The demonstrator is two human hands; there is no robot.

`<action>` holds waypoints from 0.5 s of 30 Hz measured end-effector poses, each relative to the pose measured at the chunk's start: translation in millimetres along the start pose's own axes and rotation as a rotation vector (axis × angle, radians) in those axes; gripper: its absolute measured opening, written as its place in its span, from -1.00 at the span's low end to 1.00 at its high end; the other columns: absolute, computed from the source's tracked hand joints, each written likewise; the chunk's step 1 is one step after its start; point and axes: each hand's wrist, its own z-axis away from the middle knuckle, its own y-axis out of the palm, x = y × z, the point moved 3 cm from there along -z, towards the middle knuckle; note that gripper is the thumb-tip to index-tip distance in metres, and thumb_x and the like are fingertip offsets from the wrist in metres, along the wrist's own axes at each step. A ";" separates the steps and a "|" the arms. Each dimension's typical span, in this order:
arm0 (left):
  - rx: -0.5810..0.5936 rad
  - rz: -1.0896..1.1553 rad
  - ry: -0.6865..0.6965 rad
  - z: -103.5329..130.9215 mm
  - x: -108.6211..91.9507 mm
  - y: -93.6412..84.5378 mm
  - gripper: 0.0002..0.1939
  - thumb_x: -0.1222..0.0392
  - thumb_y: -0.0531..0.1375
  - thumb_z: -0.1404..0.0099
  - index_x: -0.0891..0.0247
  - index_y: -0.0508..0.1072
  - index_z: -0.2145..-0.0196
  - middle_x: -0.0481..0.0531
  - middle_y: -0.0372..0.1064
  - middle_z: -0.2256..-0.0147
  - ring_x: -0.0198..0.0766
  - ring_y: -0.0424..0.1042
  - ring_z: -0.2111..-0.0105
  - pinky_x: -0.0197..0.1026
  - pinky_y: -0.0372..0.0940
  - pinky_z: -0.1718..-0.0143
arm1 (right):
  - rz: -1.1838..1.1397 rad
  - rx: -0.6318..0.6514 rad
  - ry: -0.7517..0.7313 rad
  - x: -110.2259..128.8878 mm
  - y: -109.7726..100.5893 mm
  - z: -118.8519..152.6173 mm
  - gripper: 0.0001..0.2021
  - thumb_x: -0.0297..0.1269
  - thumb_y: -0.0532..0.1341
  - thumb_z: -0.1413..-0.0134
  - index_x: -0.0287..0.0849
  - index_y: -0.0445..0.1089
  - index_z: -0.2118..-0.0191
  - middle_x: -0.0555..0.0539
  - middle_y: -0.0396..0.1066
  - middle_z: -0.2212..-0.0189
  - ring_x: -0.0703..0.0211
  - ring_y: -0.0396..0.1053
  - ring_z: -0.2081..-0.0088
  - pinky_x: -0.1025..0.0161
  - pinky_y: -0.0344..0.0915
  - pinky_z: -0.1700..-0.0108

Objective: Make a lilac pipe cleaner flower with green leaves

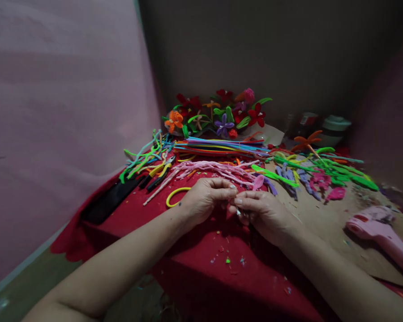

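1. Pink wall (63, 89) bounds the left side and a dark back wall (272, 53) closes the far side, so reach that way looks limited.
2. Red cloth (201, 264) covers the work surface; its scalloped edge hangs at the left. The open room lies just in front of the hands, where only scraps are strewn.
3. Brown board (309, 214) takes up the right side, bearing green pieces (339, 172) and a pink tool (376, 228).
4. Flowers (223, 125) cluster at the back and look finished.
5. Straight stems (221, 145) lie bundled in front of them, seemingly unworked; twisted pink stems (208, 167) lie nearer, apparently part-prepared. Both suggest plenty is left.
6. Left hand (204, 197) has thumb and forefinger pinched together; right hand (262, 210) meets it, fingers curled and its thumb pressed in. Both seem to grip one small pale piece (238, 212), at mid-surface between the fingertips, too blurred to name. I judge it unfinished.
7. Yellow-handled pliers (159, 170) and a yellow loop (174, 197) crowd the left hand's far side.
8. Scraps (228, 260) dot the near cloth, suggesting trimming is already done.
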 end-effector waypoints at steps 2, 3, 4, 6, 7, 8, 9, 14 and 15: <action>-0.010 -0.007 0.009 1.4 -1.0 0.0 -0.77 0.23 0.36 0.07 0.37 0.39 0.49 -0.05 0.33 0.59 -0.39 0.33 0.62 -0.29 0.21 0.50 | 0.031 -0.003 -0.010 0.6 0.1 0.8 -0.87 -0.29 0.32 0.17 -0.26 0.45 0.54 -0.06 0.44 0.60 0.38 0.11 0.64 0.34 -0.01 0.59; -0.014 -0.011 0.013 2.1 -1.5 0.2 -0.77 0.23 0.36 0.08 0.37 0.40 0.49 -0.05 0.33 0.59 -0.39 0.32 0.62 -0.29 0.20 0.50 | 0.052 -0.001 -0.019 1.2 0.3 1.3 -0.86 -0.28 0.32 0.17 -0.26 0.44 0.55 -0.06 0.43 0.60 0.38 0.11 0.64 0.34 -0.01 0.58; -0.017 -0.015 0.015 2.7 -2.0 0.5 -0.76 0.22 0.36 0.09 0.37 0.40 0.50 -0.05 0.33 0.59 -0.39 0.32 0.62 -0.29 0.19 0.51 | 0.074 0.001 -0.028 1.9 0.6 1.7 -0.85 -0.27 0.32 0.16 -0.26 0.44 0.55 -0.05 0.43 0.60 0.38 0.10 0.63 0.34 -0.01 0.57; -0.023 -0.020 0.024 3.6 -3.0 1.3 -0.76 0.22 0.37 0.10 0.37 0.41 0.51 -0.06 0.32 0.61 -0.40 0.29 0.62 -0.30 0.17 0.52 | 0.110 0.005 -0.039 3.3 0.5 2.2 -0.82 -0.24 0.33 0.16 -0.26 0.44 0.56 -0.05 0.42 0.60 0.38 0.08 0.63 0.33 -0.03 0.56; -0.027 -0.021 0.034 3.8 -3.6 1.6 -0.77 0.22 0.37 0.12 0.37 0.41 0.52 -0.07 0.31 0.61 -0.42 0.28 0.62 -0.31 0.15 0.52 | 0.123 0.003 -0.042 3.8 0.1 2.1 -0.81 -0.22 0.33 0.16 -0.26 0.43 0.57 -0.06 0.42 0.60 0.38 0.07 0.63 0.33 -0.03 0.56; -0.031 -0.022 0.045 3.9 -4.2 1.6 -0.77 0.23 0.37 0.13 0.37 0.42 0.53 -0.08 0.30 0.62 -0.43 0.26 0.62 -0.32 0.13 0.52 | 0.135 -0.002 -0.044 4.2 -0.7 1.9 -0.79 -0.21 0.34 0.16 -0.26 0.43 0.57 -0.06 0.42 0.60 0.38 0.07 0.63 0.33 -0.03 0.56; -0.034 -0.026 0.054 4.0 -4.7 1.5 -0.77 0.24 0.38 0.14 0.37 0.42 0.54 -0.09 0.29 0.62 -0.44 0.25 0.62 -0.33 0.12 0.53 | 0.148 -0.008 -0.046 4.4 -1.6 1.5 -0.79 -0.20 0.34 0.17 -0.26 0.43 0.57 -0.06 0.41 0.61 0.38 0.07 0.63 0.33 -0.04 0.55; -0.037 -0.085 0.087 5.2 -7.8 -1.7 -0.78 0.19 0.36 0.10 0.35 0.46 0.49 -0.08 0.29 0.58 -0.46 0.18 0.60 -0.35 0.07 0.55 | 0.220 -0.032 -0.056 4.6 -5.2 1.2 -0.77 -0.16 0.35 0.15 -0.24 0.44 0.57 -0.05 0.39 0.61 0.36 0.05 0.62 0.31 -0.07 0.55; -0.041 -0.094 0.106 5.7 -8.9 -2.2 -0.77 0.18 0.35 0.08 0.34 0.46 0.46 -0.07 0.30 0.56 -0.46 0.19 0.60 -0.34 0.07 0.55 | 0.232 -0.036 -0.052 4.5 -5.5 1.7 -0.76 -0.16 0.35 0.16 -0.24 0.44 0.57 -0.06 0.39 0.61 0.36 0.05 0.62 0.31 -0.07 0.55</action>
